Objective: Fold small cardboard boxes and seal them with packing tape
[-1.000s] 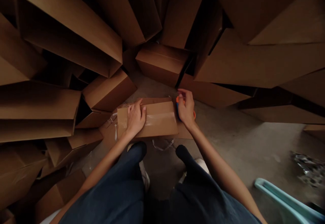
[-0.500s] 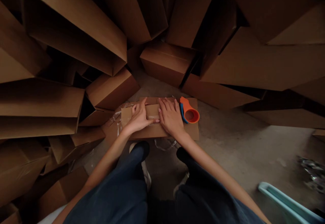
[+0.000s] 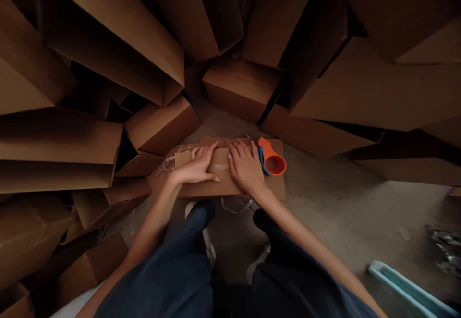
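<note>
I see the left hand and right hand lie open and apart on the flat cardboard box; the orange tape dispenser stands just beside, not held.

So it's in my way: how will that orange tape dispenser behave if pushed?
The orange tape dispenser lies on its side on the flat cardboard, so a push would probably slide it rather than roll it. Its molded plastic look suggests it is stiff and fairly light, though tape inside could add weight.
</note>
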The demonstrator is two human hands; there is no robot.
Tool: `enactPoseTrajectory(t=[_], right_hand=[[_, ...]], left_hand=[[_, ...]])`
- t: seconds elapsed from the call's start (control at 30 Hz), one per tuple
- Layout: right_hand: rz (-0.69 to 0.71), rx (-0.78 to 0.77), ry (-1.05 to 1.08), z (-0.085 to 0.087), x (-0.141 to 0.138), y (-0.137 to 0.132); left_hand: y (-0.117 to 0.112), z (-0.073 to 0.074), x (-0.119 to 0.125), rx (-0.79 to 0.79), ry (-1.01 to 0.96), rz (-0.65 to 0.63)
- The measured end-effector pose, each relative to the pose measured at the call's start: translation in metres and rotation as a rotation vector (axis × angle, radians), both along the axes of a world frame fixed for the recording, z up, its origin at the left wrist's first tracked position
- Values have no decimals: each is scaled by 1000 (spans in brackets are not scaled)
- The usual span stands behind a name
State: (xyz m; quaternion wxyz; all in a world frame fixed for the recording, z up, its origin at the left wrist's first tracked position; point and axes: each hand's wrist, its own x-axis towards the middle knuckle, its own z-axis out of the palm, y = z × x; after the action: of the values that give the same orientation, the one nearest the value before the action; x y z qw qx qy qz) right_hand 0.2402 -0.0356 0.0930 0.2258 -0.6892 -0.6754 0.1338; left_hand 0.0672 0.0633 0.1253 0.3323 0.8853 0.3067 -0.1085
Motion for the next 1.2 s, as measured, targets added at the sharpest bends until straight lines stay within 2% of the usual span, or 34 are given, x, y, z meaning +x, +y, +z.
enactPoseTrajectory(t=[0.2,0.37,0.5,0.63,0.73,1.03,1.2], right_hand=[[10,3,26,-1,0,1],[36,-8,49,-2,5,2],[117,-61,114,1,17,3],[246,-149,173,5,31,3],[291,-191,195,6,36,4],[277,-174,217,4,35,4],[275,-180,227,5,36,3]], left_hand=[[9,5,-8,-52,-24,-63],[2,3,-5,31,-16,-17],[-7,-1,-1,135,-25,34],[-12,-3,1,159,-24,70],[-13,-3,3,166,-25,95],[-20,-4,10,198,-31,198],[-22,-5,12,211,-34,202]])
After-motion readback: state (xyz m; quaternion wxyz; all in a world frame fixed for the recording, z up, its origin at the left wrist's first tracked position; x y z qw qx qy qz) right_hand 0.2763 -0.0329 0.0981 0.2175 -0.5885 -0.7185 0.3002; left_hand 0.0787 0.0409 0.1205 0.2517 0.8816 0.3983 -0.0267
